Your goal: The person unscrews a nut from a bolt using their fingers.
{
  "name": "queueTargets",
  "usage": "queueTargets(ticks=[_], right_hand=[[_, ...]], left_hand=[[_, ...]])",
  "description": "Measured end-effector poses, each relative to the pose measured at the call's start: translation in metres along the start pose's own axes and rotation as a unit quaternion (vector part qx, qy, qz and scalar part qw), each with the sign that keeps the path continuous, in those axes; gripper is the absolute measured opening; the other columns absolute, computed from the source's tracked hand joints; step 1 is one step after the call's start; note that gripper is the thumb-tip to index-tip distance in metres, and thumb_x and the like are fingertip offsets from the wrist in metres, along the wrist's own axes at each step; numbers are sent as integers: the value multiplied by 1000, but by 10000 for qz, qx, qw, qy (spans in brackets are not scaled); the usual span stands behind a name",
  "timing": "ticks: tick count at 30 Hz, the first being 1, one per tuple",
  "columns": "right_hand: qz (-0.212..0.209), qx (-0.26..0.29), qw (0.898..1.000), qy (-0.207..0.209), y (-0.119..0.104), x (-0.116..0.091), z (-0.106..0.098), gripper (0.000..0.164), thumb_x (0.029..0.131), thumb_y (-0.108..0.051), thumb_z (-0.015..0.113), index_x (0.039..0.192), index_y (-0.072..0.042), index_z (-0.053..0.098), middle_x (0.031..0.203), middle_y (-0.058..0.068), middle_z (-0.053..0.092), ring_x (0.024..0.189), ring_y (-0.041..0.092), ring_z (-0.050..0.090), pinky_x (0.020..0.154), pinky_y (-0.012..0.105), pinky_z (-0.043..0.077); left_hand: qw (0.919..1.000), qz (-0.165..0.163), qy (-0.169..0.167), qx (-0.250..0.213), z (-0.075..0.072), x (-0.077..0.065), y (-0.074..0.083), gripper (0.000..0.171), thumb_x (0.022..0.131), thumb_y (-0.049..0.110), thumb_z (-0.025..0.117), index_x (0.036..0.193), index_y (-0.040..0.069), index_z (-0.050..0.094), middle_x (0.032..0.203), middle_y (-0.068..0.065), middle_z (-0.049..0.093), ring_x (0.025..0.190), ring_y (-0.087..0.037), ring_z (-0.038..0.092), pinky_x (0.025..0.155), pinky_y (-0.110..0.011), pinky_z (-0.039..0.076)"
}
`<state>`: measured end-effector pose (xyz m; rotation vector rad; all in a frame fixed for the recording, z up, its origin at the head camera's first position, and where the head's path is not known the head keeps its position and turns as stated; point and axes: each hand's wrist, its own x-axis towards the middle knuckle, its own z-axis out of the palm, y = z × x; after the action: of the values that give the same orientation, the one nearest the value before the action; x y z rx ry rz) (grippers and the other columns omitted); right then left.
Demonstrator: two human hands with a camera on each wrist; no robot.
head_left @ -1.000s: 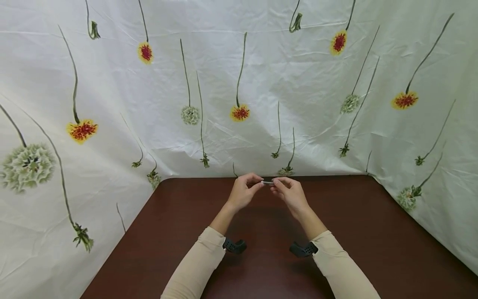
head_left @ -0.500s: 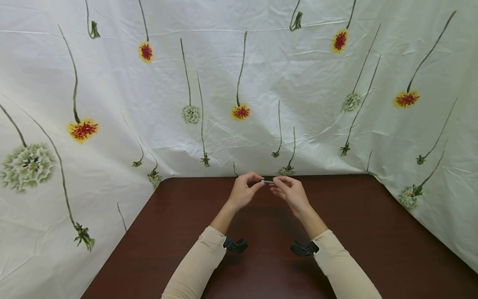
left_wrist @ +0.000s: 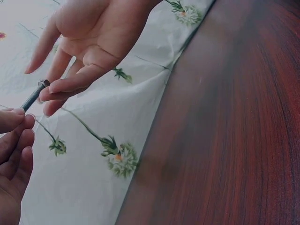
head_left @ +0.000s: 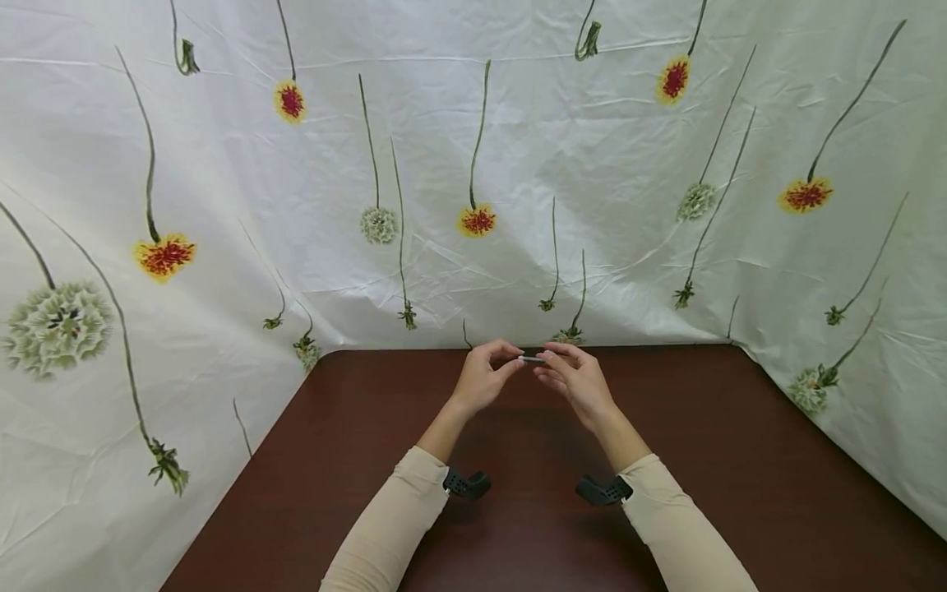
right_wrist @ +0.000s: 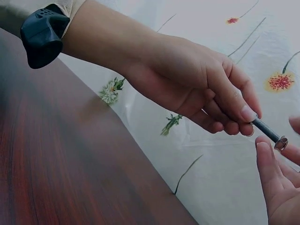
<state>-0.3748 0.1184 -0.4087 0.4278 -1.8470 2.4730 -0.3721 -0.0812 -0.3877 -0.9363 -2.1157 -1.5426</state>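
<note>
A dark metal bolt [head_left: 532, 358] is held up above the far edge of the table. Thumb and fingers of my left hand [head_left: 477, 382] pinch the threaded end of it, as the right wrist view shows with the bolt [right_wrist: 266, 130] pointing down to the right. At the head end is my right hand [head_left: 580, 388], its fingers loosely spread and the thumb apart from them. In the left wrist view, a fingertip of the right hand [left_wrist: 101, 40] lies right by the bolt head [left_wrist: 43, 83]; whether it touches I cannot tell.
A dark reddish-brown table [head_left: 518, 534] spreads under both arms. Behind it hangs a white cloth [head_left: 614, 164] printed with flowers, also along both sides. A black wrist strap [head_left: 466, 485] sits at the left sleeve, another black strap [head_left: 602, 492] at the right.
The right hand's fingers, closed around the bolt's head end before, have spread and its upper finger has lifted. The left hand stays in place with the bolt.
</note>
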Motion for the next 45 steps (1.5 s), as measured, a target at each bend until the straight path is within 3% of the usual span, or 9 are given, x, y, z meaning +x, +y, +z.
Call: queueTargets(ticks=[7, 11, 15, 22, 25, 30, 34, 37, 45], right_hand=[[185, -60, 9997, 150, 0, 2, -1, 30, 106, -5, 58, 124, 19, 58, 97, 12, 72, 82, 13, 72, 81, 29, 58], [98, 5, 10000, 15, -1, 0, -2, 27, 103, 4, 59, 126, 17, 57, 109, 15, 67, 91, 17, 72, 86, 30, 57], [22, 173, 9998, -94, -2, 0, -1, 30, 103, 3, 59, 132, 13, 56, 120, 20, 64, 97, 20, 72, 89, 31, 56], [-62, 96, 9999, -24, -1, 2, -1, 27, 103, 5, 60, 125, 19, 58, 104, 11, 69, 92, 17, 73, 85, 28, 57], [-153, 21, 9999, -78, 0, 1, -2, 26, 101, 9, 59, 125, 19, 59, 112, 15, 68, 95, 17, 72, 88, 30, 56], [-197, -57, 9996, -173, 1, 1, -3, 30, 102, 6, 60, 131, 14, 57, 128, 27, 61, 99, 19, 71, 95, 37, 54], [-47, -76, 10000, 35, 1, 0, -2, 32, 104, 1, 60, 131, 17, 56, 116, 23, 66, 92, 17, 73, 92, 37, 55], [0, -123, 9998, 164, 1, 1, -2, 30, 103, 3, 60, 128, 21, 56, 101, 9, 69, 87, 14, 73, 86, 30, 57], [-156, -284, 9995, 27, 0, 1, -2, 30, 103, 3, 61, 131, 13, 58, 115, 14, 67, 98, 20, 71, 94, 39, 54]], left_hand=[[10000, 39, -18, -74, 0, 0, 1, 11, 95, -11, 68, 105, -11, 70, 101, -31, 71, 91, -45, 69, 80, -60, 51], [10000, 32, -32, -12, 0, 0, 1, 11, 95, -10, 68, 105, -11, 71, 100, -28, 72, 91, -43, 69, 79, -57, 52], [10000, 52, -57, 53, 0, 0, 1, 12, 95, -9, 68, 106, -11, 71, 101, -26, 73, 91, -40, 69, 78, -54, 53], [10000, 54, 5, 37, 1, 1, 0, 11, 96, -8, 68, 106, -9, 71, 100, -23, 73, 90, -39, 69, 79, -57, 53], [10000, 63, 5, 0, 1, 1, -1, 11, 95, -9, 69, 105, -11, 71, 100, -24, 73, 90, -40, 69, 79, -58, 52], [10000, 90, 30, 16, 1, 1, -3, 11, 94, -9, 69, 105, -12, 71, 98, -22, 74, 90, -38, 70, 79, -50, 53], [9999, 81, 48, -39, 1, 1, -2, 10, 94, -10, 69, 104, -11, 71, 98, -23, 74, 90, -39, 70, 79, -55, 53], [10000, 62, 66, -26, 2, 0, -1, 9, 94, -10, 70, 103, -9, 72, 98, -22, 74, 90, -38, 70, 79, -58, 52], [10000, 1, 61, -11, 1, 1, -1, 10, 94, -10, 69, 104, -10, 72, 100, -24, 73, 91, -39, 69, 79, -54, 52]])
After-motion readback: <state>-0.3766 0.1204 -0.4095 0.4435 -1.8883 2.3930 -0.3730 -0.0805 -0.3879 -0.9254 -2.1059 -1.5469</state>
